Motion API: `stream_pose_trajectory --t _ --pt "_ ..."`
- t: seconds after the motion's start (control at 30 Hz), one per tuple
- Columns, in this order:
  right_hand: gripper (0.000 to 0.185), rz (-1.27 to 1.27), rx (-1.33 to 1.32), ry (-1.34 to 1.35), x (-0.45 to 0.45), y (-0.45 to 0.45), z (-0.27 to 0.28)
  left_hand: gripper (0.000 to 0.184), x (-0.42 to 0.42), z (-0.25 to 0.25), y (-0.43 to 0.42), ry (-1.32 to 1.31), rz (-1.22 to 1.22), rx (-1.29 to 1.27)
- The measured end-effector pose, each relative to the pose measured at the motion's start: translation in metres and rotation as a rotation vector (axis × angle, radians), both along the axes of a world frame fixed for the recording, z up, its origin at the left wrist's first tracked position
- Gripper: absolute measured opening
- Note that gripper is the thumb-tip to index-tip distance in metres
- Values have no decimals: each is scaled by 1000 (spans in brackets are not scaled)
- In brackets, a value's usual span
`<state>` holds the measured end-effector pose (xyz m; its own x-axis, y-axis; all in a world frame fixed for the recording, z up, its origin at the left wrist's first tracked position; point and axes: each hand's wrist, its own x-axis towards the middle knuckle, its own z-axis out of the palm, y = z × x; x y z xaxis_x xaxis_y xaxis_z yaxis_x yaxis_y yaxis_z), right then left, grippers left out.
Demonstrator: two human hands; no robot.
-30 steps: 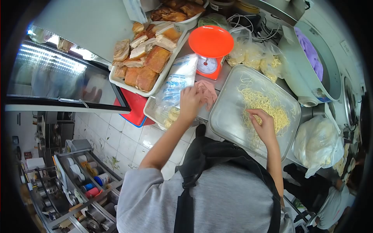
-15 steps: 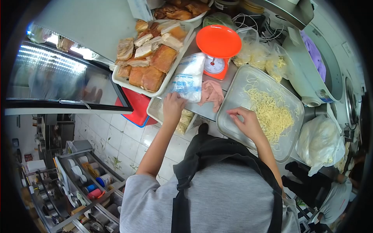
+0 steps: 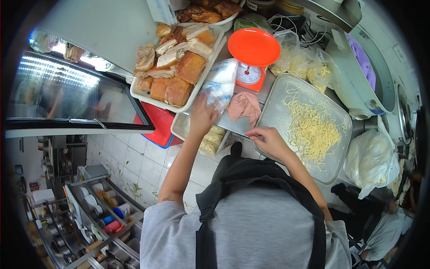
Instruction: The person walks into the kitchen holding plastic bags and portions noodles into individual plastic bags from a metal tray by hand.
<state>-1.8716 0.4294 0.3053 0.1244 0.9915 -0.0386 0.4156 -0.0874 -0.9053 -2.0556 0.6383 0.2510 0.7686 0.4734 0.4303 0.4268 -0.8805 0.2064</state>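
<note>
My left hand (image 3: 204, 115) is at the lower end of a stack of white and blue plastic bags (image 3: 220, 80), its fingers bent on the plastic. The bags' near edge looks lifted. My right hand (image 3: 268, 140) is by the left rim of a metal tray (image 3: 276, 105), thumb and fingertips pressed together; anything between them is too small to tell. Loose yellow noodles (image 3: 313, 132) lie in that tray. Between my hands and beyond them is a crumpled pink cloth (image 3: 244, 107). A red scale (image 3: 254, 47) stands behind the cloth.
A white tray (image 3: 161, 104) of cooked meat pieces is at the back left. Bagged noodles (image 3: 293, 60) stand behind the metal tray. Below the counter edge sits a basket (image 3: 181, 126) holding bags. A large plastic bag (image 3: 371, 159) is at right, near another person (image 3: 387, 233).
My left hand has gone from the pink cloth to the plastic bags and bent their near edge. My right hand has moved left from the noodles to the tray's rim.
</note>
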Motion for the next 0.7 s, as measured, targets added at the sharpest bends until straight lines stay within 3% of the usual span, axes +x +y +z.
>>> stream_pose_trajectory --t 0.13,0.17,0.27,0.4,0.5,0.6,0.7 --pt "19 38 -24 8 -8 7 -3 30 -21 -14 -7 36 -224 -219" --pt "19 33 -16 17 -9 8 -6 22 -24 -17 -12 38 -254 -387" --pt "19 25 -3 26 -12 12 -14 14 -23 -27 -19 -24 -77 -345" --pt "19 61 -11 -10 -16 18 -23 43 -10 -12 -15 -17 81 -173" --pt "18 106 -33 -36 -20 23 -29 60 -10 -8 -9 -61 17 -72" --pt "18 132 -8 -41 -25 28 -35 57 -15 -3 -8 -17 102 -120" --pt "18 143 7 -19 -30 31 -43 54 -10 8 -5 14 134 1"
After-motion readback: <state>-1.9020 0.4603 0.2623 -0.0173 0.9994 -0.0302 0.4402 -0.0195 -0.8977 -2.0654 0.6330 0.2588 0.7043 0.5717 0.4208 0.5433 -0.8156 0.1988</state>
